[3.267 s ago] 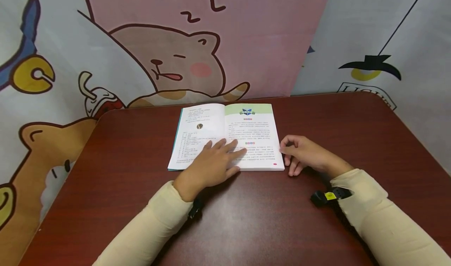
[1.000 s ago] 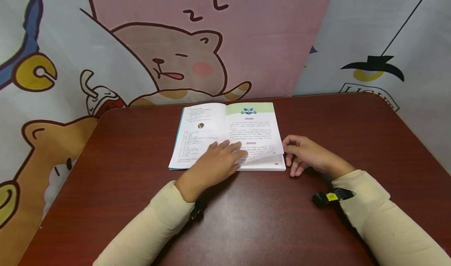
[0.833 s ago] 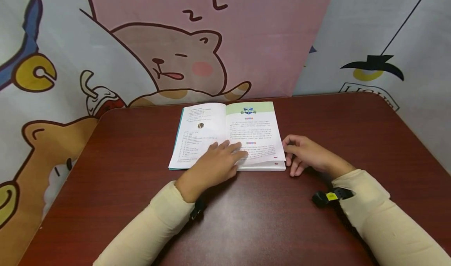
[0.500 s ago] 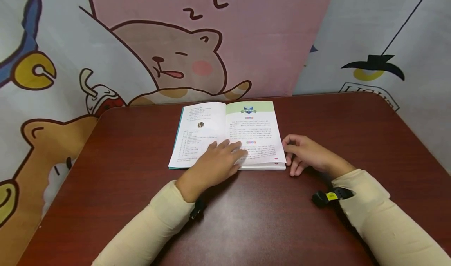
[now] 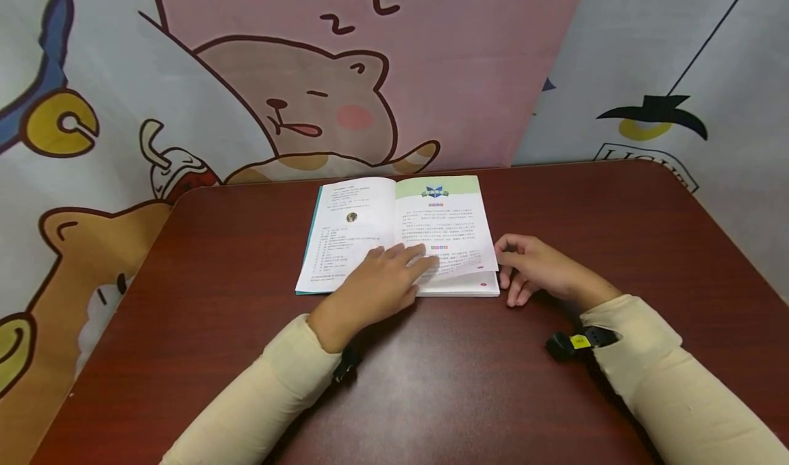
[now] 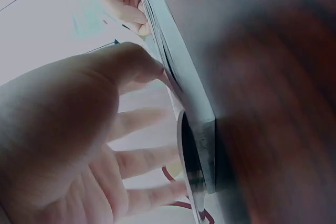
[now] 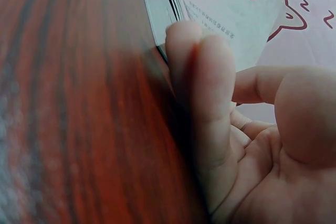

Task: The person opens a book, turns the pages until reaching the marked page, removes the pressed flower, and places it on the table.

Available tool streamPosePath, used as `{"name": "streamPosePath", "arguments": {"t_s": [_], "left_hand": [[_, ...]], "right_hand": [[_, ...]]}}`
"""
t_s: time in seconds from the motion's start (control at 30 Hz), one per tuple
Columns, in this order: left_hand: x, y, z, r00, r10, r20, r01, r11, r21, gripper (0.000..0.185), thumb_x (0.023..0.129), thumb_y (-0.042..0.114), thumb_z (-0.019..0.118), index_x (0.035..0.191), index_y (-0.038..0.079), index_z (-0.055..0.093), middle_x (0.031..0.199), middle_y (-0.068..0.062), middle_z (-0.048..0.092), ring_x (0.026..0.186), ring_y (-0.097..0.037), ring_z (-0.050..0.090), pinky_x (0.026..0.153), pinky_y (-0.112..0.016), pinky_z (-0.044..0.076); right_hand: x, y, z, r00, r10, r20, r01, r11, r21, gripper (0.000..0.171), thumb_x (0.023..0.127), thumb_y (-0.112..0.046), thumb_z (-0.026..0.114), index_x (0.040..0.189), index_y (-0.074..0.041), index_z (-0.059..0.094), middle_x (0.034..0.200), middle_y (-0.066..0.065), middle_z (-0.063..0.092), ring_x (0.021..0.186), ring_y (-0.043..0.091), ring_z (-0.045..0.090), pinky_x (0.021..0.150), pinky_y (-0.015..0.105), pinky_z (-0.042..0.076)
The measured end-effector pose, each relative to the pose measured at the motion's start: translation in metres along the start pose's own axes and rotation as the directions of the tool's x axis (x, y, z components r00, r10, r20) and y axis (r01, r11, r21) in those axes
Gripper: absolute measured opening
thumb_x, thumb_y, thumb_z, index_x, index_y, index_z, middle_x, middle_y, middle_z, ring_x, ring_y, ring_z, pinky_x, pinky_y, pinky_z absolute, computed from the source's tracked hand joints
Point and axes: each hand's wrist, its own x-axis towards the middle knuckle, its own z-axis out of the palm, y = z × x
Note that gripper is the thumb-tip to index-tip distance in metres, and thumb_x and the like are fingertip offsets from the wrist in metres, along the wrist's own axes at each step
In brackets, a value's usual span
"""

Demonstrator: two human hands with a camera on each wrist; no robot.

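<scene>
Open book (image 5: 394, 232) lies flat at centre frame on the dark red table (image 5: 468, 383). Left hand (image 5: 376, 287) rests on the lower pages, fingers straight, tips pushing the right-hand page (image 5: 456, 246), whose lower corner bows up. Right hand (image 5: 542, 270) sits at the book's lower right edge, fingers loosely curled, grasping nothing visible.

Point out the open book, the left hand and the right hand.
open book (image 5: 357, 229): head view, on its left page.
left hand (image 5: 370, 290): head view, on the back of the hand.
right hand (image 5: 542, 270): head view, on the back of the hand.
</scene>
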Motion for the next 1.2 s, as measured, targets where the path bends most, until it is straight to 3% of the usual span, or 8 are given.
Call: {"name": "streamPosePath", "arguments": {"t_s": [0.13,0.23,0.37,0.7,0.9,1.07,1.2], "left_hand": [[0.002,-0.002,0.002,0.991,0.049,-0.125,-0.046,0.999,0.029,0.071,0.091,0.015,0.066,0.155,0.025,0.037,0.156,-0.01,0.044,0.134,-0.028,0.054,0.097,-0.047,0.053],[0.004,-0.002,0.002,0.98,0.076,-0.183,-0.064,0.996,0.068,0.074,0.093,0.011,0.062,0.158,0.027,0.03,0.162,-0.009,0.035,0.139,-0.027,0.048,0.102,-0.047,0.05],[0.004,-0.001,0.001,0.979,0.076,-0.192,-0.058,0.993,0.102,0.074,0.096,0.012,0.06,0.159,0.029,0.025,0.166,-0.006,0.026,0.145,-0.026,0.041,0.108,-0.049,0.045],[0.004,0.001,-0.003,0.971,0.084,-0.224,-0.059,0.991,0.116,0.061,0.101,0.023,0.054,0.158,0.026,0.03,0.161,-0.004,0.036,0.142,-0.021,0.044,0.105,-0.048,0.046],[0.005,0.0,-0.005,0.961,0.062,-0.271,-0.018,0.987,0.16,0.061,0.1,0.023,0.055,0.157,0.025,0.032,0.161,-0.005,0.037,0.143,-0.023,0.044,0.11,-0.052,0.041],[0.005,-0.002,-0.007,0.949,0.037,-0.315,0.027,0.98,0.195,0.069,0.096,0.023,0.062,0.158,0.023,0.031,0.164,-0.007,0.03,0.147,-0.024,0.037,0.114,-0.053,0.036],[0.005,-0.005,-0.008,0.948,-0.001,-0.318,0.076,0.972,0.223,0.078,0.093,0.027,0.067,0.159,0.02,0.027,0.165,-0.011,0.027,0.15,-0.026,0.031,0.116,-0.054,0.033]], "right_hand": [[-0.001,-0.001,0.0,1.0,0.008,-0.005,-0.008,1.0,-0.002,0.027,0.108,-0.023,0.042,0.12,0.002,0.041,0.077,0.013,0.058,0.056,0.026,0.068,0.051,0.038,0.057],[-0.002,-0.002,0.001,1.0,0.011,-0.01,-0.011,1.0,-0.006,0.028,0.107,-0.023,0.043,0.12,0.003,0.041,0.077,0.013,0.058,0.055,0.026,0.068,0.051,0.037,0.057],[-0.002,-0.002,0.001,1.0,0.004,-0.015,-0.004,1.0,-0.011,0.029,0.107,-0.022,0.043,0.12,0.003,0.042,0.077,0.014,0.058,0.055,0.026,0.068,0.051,0.037,0.057],[-0.001,0.0,0.001,1.0,0.001,-0.007,-0.001,1.0,-0.003,0.028,0.107,-0.023,0.043,0.119,0.003,0.042,0.077,0.014,0.058,0.056,0.027,0.068,0.051,0.038,0.057],[-0.001,-0.001,0.001,1.0,0.003,-0.01,-0.003,1.0,0.007,0.029,0.107,-0.023,0.044,0.12,0.003,0.042,0.077,0.014,0.058,0.055,0.026,0.068,0.05,0.037,0.057],[-0.001,0.0,0.001,1.0,-0.004,-0.006,0.004,1.0,0.007,0.029,0.107,-0.024,0.044,0.12,0.002,0.042,0.077,0.014,0.058,0.055,0.026,0.068,0.051,0.037,0.057],[0.0,0.001,0.0,1.0,-0.012,-0.007,0.012,1.0,0.002,0.028,0.107,-0.024,0.043,0.119,0.001,0.043,0.077,0.013,0.058,0.055,0.026,0.068,0.051,0.037,0.057]]}}
